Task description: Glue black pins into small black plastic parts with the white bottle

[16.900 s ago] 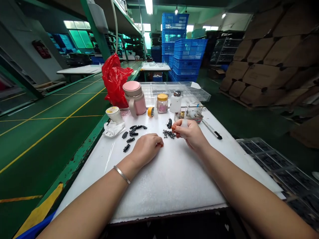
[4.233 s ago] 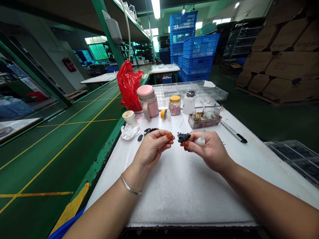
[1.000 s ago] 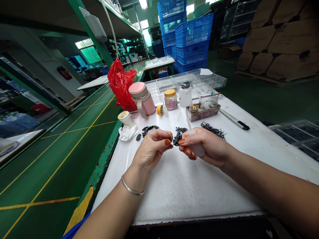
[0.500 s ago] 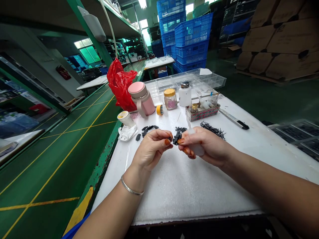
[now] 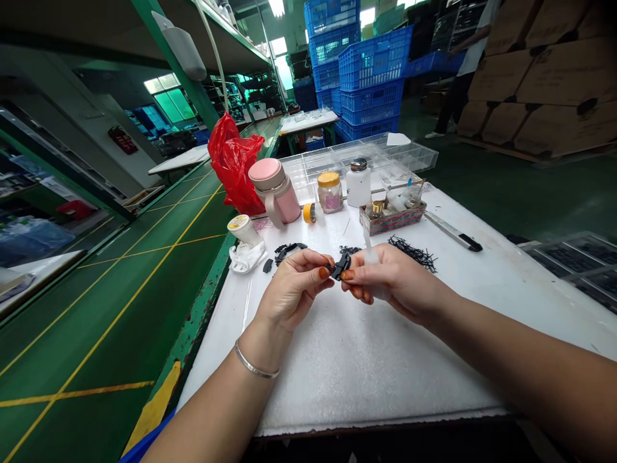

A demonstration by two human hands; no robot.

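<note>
Between my two hands, above the white table (image 5: 337, 360), is a small black plastic part (image 5: 341, 265). My left hand (image 5: 301, 280) pinches at the part's left end; what exactly lies between its fingertips is mostly hidden. My right hand (image 5: 385, 276) grips the part's right side with thumb and fingertips. A translucent squeeze bottle (image 5: 370, 251) with a thin nozzle is also tucked in the right hand, nozzle upward. Behind the hands lie a pile of black parts (image 5: 286, 252), small black rings (image 5: 349, 250) and a heap of thin black pins (image 5: 414, 252).
Farther back stand a pink mug (image 5: 279, 193), yellow tape (image 5: 309, 213), a yellow-lidded jar (image 5: 330, 193), a white bottle (image 5: 358, 184) and a small box (image 5: 395, 220) of bottles. A cutter knife (image 5: 453, 232) lies right. A green conveyor (image 5: 120, 296) runs left. A person (image 5: 470, 71) stands by the cartons.
My right hand has shifted slightly left, bringing the black part against my left fingertips. The squeeze bottle has turned a little within the hand. A person has come into view at the back right.
</note>
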